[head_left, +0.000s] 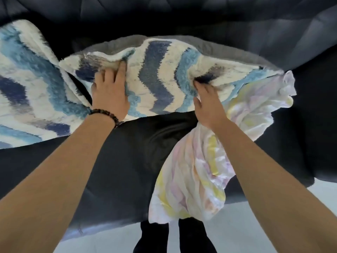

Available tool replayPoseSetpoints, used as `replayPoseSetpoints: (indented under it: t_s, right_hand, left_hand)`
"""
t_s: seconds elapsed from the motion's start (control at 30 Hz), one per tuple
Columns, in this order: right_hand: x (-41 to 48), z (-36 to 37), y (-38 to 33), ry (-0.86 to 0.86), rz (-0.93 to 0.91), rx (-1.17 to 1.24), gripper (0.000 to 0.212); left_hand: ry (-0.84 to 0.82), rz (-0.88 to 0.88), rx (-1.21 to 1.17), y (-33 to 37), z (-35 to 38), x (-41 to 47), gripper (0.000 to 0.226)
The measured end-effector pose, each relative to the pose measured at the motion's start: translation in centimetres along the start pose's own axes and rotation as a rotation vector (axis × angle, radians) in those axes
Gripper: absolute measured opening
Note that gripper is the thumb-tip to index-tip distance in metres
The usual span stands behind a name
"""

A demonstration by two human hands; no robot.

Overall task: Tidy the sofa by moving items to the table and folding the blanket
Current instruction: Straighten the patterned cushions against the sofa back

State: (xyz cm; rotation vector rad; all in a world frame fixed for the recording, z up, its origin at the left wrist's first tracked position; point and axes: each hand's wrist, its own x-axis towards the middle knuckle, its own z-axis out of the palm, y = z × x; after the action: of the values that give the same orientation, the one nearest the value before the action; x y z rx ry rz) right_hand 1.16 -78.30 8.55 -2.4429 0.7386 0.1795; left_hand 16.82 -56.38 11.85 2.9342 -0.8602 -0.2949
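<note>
A fluffy blanket (160, 75) with blue, navy and white zigzag stripes and a grey underside lies across the dark sofa seat (127, 152), its left part spreading toward the armrest. My left hand (109, 92), with a bead bracelet at the wrist, grips a fold of the blanket near its upper left. My right hand (207, 105) pinches another fold of the same blanket on the right. A thin pastel tie-dye cloth (200, 170) lies under my right wrist and hangs over the sofa's front edge.
The black leather sofa backrest (182, 19) fills the top of the view. Below the seat edge is a pale floor (255, 225), where my two dark-clad legs (173, 238) stand close to the sofa.
</note>
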Motion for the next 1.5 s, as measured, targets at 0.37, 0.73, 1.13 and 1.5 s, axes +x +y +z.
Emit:
replayPoseSetpoints:
  t_s: [0.37, 0.73, 1.13, 1.5]
  right_hand:
    - [-8.5, -1.0, 17.0, 0.022, 0.566, -0.122, 0.057]
    - [-2.2, 4.1, 22.7, -0.143, 0.441, -0.501, 0.099]
    - [-19.1, 2.5, 20.4, -0.215, 0.871, -0.237, 0.063]
    - [-4.5, -4.3, 11.8, 0.231, 0.63, 0.049, 0.107]
  left_hand:
    - [0.202, 0.648, 0.168, 15.7, 5.0, -2.8, 0.091]
    - [0.301, 0.421, 0.296, 21.5, 10.7, 2.8, 0.077]
    - [0.382, 0.244, 0.122, 24.2, 4.1, 3.8, 0.077]
    - [0.129, 0.361, 0.201, 17.9, 1.5, 3.4, 0.121]
